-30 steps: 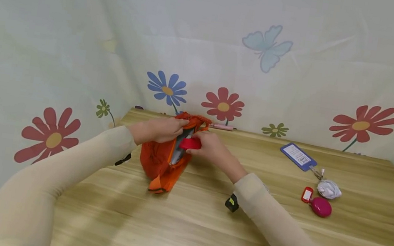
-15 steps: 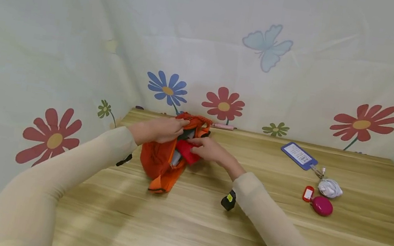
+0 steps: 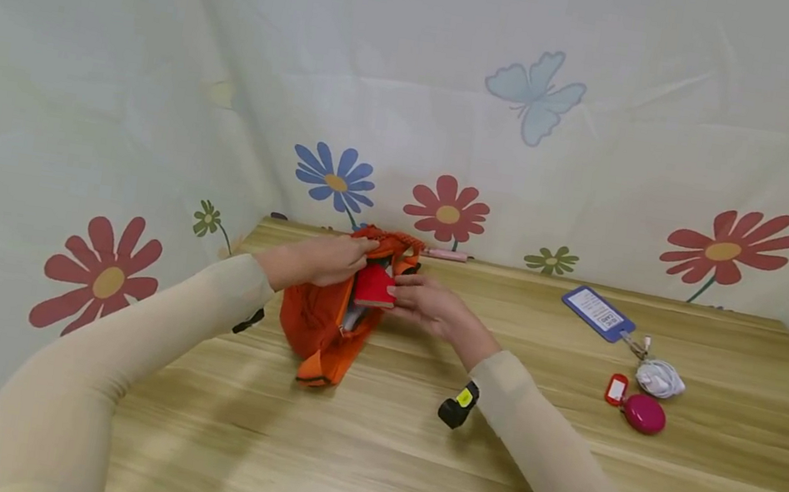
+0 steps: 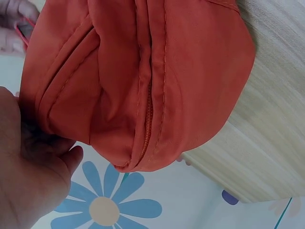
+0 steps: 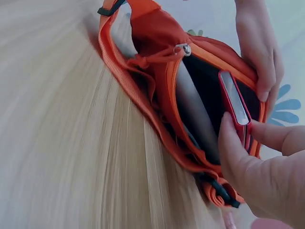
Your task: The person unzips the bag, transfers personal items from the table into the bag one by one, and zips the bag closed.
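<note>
Holding the orange fabric zip pouch (image 3: pixel 327 316) open by its rim, the left hand (image 3: pixel 320 259) makes room so the right hand (image 3: pixel 431 306), pinching a flat red case (image 3: pixel 373 287), fits it at the mouth.

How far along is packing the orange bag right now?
Done: the orange bag is unzipped and a flat grey item already sits inside. In hand: the left hand holds the opening apart while the right hand slides a red case in, partway. Left: the blue tag, white bundle and pink case lie on the table.
</note>
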The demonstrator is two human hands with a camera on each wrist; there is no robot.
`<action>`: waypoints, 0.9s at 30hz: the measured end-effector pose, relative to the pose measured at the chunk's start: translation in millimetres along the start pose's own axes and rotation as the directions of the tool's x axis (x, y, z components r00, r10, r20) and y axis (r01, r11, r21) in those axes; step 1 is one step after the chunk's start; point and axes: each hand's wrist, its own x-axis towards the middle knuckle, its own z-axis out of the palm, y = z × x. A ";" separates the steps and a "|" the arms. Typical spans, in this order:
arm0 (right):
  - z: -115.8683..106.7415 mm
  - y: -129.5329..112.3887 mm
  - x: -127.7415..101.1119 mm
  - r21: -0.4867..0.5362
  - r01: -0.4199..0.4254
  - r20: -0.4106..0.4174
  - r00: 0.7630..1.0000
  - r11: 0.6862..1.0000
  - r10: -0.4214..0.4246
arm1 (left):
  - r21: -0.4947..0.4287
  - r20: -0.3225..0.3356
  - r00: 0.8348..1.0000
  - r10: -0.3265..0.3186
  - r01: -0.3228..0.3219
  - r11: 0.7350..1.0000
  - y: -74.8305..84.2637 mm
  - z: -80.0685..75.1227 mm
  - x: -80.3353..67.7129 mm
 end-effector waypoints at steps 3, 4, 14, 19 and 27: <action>8.1 1.3 7.5 0.032 0.037 -0.036 0.999 0.999 -0.036 | 0.002 -0.008 1.000 -0.002 0.002 1.000 -0.8 0.5 0.1; 10.9 2.0 9.5 0.020 0.043 -0.049 0.998 0.999 -0.042 | -0.003 -0.006 1.000 -0.004 0.004 1.000 -1.0 1.0 0.1; 15.0 3.8 -3.5 -0.297 0.030 -0.044 0.998 0.954 -0.045 | -0.051 -0.002 1.000 0.008 -0.008 0.999 -2.3 5.7 -0.4; 17.4 4.6 -8.1 -0.325 0.033 -0.016 0.999 0.945 -0.040 | -0.028 -0.014 1.000 0.012 -0.012 1.000 -2.0 3.2 -0.2; 24.8 9.3 -4.5 -0.292 0.079 0.157 0.987 0.953 -0.034 | 0.110 0.023 0.997 0.070 -0.072 0.991 0.3 2.4 -0.2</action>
